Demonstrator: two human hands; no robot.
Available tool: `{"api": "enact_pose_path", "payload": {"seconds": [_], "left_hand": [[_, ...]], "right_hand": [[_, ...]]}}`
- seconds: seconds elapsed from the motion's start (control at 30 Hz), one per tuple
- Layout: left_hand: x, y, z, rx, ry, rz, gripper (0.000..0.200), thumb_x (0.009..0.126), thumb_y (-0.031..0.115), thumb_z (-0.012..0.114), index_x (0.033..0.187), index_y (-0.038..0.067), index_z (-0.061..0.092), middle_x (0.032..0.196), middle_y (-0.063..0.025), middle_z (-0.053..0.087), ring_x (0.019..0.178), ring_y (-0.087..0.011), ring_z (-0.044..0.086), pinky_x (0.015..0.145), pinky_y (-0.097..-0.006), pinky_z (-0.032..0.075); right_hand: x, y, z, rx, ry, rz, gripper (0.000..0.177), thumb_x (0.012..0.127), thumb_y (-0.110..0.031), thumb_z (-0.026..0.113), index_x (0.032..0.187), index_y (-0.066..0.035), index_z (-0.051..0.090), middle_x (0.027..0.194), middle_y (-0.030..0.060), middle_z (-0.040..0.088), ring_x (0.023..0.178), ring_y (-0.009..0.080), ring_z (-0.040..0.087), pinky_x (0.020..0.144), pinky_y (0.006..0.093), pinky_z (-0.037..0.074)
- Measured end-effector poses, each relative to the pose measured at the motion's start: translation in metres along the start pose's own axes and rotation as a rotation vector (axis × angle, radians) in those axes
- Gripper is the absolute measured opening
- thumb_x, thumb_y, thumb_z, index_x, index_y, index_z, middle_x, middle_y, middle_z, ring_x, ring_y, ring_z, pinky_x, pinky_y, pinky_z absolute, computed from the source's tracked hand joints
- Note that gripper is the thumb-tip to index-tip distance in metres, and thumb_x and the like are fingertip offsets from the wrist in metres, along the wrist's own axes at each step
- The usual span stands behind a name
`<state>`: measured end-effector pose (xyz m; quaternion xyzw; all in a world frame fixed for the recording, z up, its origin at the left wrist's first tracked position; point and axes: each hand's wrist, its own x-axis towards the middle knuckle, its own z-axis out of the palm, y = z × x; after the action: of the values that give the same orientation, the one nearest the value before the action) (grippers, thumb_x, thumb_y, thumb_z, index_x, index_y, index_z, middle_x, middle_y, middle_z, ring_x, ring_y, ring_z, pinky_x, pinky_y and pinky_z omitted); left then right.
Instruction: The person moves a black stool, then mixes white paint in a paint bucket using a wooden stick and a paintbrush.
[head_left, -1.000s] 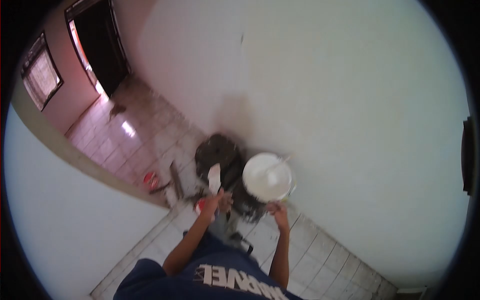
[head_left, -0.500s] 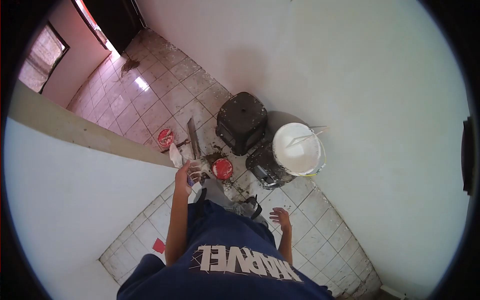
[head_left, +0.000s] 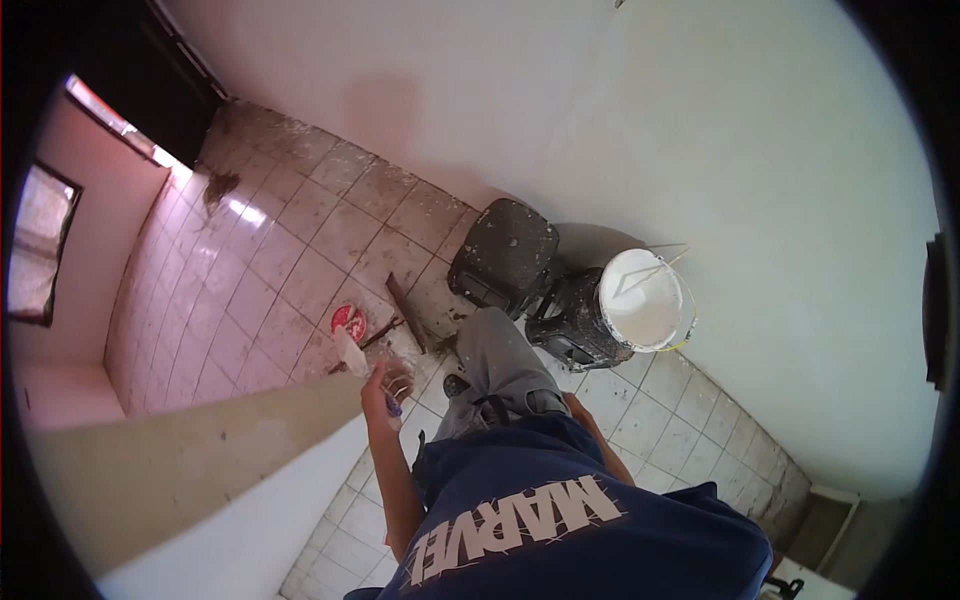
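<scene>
On the left of the head view, my left hand point(head_left: 380, 396) is closed around a tool with a white flat end point(head_left: 350, 354) and a blue-purple handle point(head_left: 394, 406). Its exact kind does not show. Below the white end, a red lid or tub point(head_left: 348, 323) smeared with white sits on the tiles. My right hand point(head_left: 573, 403) hangs beside my thigh, its fingers hidden by my leg and shirt. Ahead of it is a white bucket point(head_left: 642, 305) with pale contents and a stick across it, standing on a dark stool point(head_left: 575, 335).
Another dark, paint-spotted stool point(head_left: 510, 250) stands beside the bucket, near the pale wall point(head_left: 640, 120). A long flat strip point(head_left: 405, 313) and a dark tool point(head_left: 383, 332) lie on the dirty tiled floor point(head_left: 290, 270). A wall end point(head_left: 230, 445) juts in at left, below a dark door point(head_left: 140, 70).
My view has turned and moved forward, with one leg now stepping out. The right hand has dropped back against my thigh. The second red lid is hidden; the left hand keeps its tool.
</scene>
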<state>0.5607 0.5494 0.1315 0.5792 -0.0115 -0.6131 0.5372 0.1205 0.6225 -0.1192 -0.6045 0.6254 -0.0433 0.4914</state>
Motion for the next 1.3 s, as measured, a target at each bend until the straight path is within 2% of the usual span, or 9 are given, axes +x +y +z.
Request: {"api": "enact_pose_path", "payload": {"seconds": [0.37,0.43,0.5,0.6,0.67,0.8,1.0,1.17,1.3], "left_hand": [[0.148,0.139,0.006,-0.074,0.088,0.038,0.035,0.090,0.037,0.056,0.105,0.006,0.061,0.088,-0.0062,0.064,0.071,-0.0186,0.061,0.062,-0.0307,0.050],[0.183,0.177,0.016,-0.075,0.109,0.024,0.035,0.090,0.036,0.057,0.106,0.005,0.061,0.090,-0.0063,0.063,0.072,-0.0191,0.060,0.063,-0.0311,0.051],[0.219,0.215,0.028,-0.072,0.120,-0.015,0.037,0.090,0.037,0.057,0.107,0.005,0.061,0.090,-0.0065,0.063,0.073,-0.0191,0.060,0.064,-0.0312,0.051],[0.293,0.284,0.067,0.183,0.039,-0.013,0.039,0.090,0.038,0.057,0.108,0.004,0.060,0.091,-0.0072,0.063,0.072,-0.0196,0.060,0.064,-0.0311,0.051],[0.326,0.308,0.090,0.395,-0.038,-0.017,0.040,0.089,0.038,0.057,0.108,0.003,0.060,0.091,-0.0082,0.063,0.072,-0.0199,0.060,0.063,-0.0310,0.051],[0.414,0.363,0.171,0.811,-0.336,-0.069,0.038,0.088,0.036,0.059,0.101,0.000,0.061,0.083,-0.0112,0.065,0.067,-0.0200,0.062,0.060,-0.0311,0.052],[0.457,0.406,0.353,1.562,-0.980,0.135,0.027,0.089,0.025,0.058,0.094,-0.001,0.060,0.076,-0.0144,0.067,0.065,-0.0180,0.063,0.059,-0.0296,0.050],[0.434,0.430,0.503,1.620,-1.540,0.274,0.027,0.089,0.023,0.061,0.085,-0.003,0.065,0.076,-0.0085,0.067,0.064,-0.0124,0.057,0.062,-0.0272,0.045],[0.381,0.446,0.583,1.511,-1.911,0.204,0.027,0.088,0.022,0.061,0.084,-0.004,0.066,0.087,-0.0097,0.068,0.075,-0.0135,0.059,0.070,-0.0287,0.044]], "right_hand": [[0.211,-0.150,-0.044,0.209,-0.263,0.839,0.024,0.077,-0.022,0.059,0.086,-0.002,0.070,0.092,0.0098,0.071,0.078,0.0258,0.069,0.070,0.0390,0.055],[0.290,-0.138,-0.025,0.185,-0.328,0.687,0.029,0.085,-0.028,0.054,0.103,-0.009,0.066,0.095,0.0143,0.070,0.071,0.0311,0.067,0.067,0.0459,0.053],[0.393,-0.119,-0.004,-0.204,-0.301,0.114,0.032,0.082,-0.030,0.055,0.100,-0.007,0.066,0.100,0.0169,0.068,0.082,0.0355,0.066,0.074,0.0452,0.051],[0.445,-0.255,-0.062,0.015,0.401,-0.034,0.033,0.083,-0.034,0.051,0.091,-0.005,0.064,0.086,0.0226,0.061,0.084,0.0415,0.059,0.072,0.0470,0.046],[0.432,-0.341,-0.120,0.371,0.481,0.023,0.029,0.082,-0.030,0.055,0.091,-0.003,0.062,0.081,0.0180,0.063,0.074,0.0357,0.061,0.066,0.0424,0.048],[0.435,-0.368,-0.150,0.759,0.441,0.181,0.021,0.081,-0.021,0.058,0.091,-0.003,0.062,0.077,0.0108,0.065,0.064,0.0183,0.065,0.060,0.0319,0.051],[0.390,-0.343,-0.087,1.140,1.064,0.664,0.021,0.080,-0.018,0.058,0.095,-0.005,0.065,0.076,0.0086,0.066,0.059,0.0184,0.064,0.054,0.0331,0.052],[0.350,-0.372,0.043,1.621,1.525,0.752,0.015,0.079,-0.017,0.059,0.087,-0.005,0.065,0.070,0.0086,0.063,0.055,0.0211,0.061,0.047,0.0336,0.048],[0.366,-0.439,0.135,1.758,1.346,1.065,0.027,0.087,-0.028,0.054,0.101,-0.007,0.062,0.091,0.0137,0.067,0.072,0.0278,0.065,0.054,0.0399,0.049]]}}
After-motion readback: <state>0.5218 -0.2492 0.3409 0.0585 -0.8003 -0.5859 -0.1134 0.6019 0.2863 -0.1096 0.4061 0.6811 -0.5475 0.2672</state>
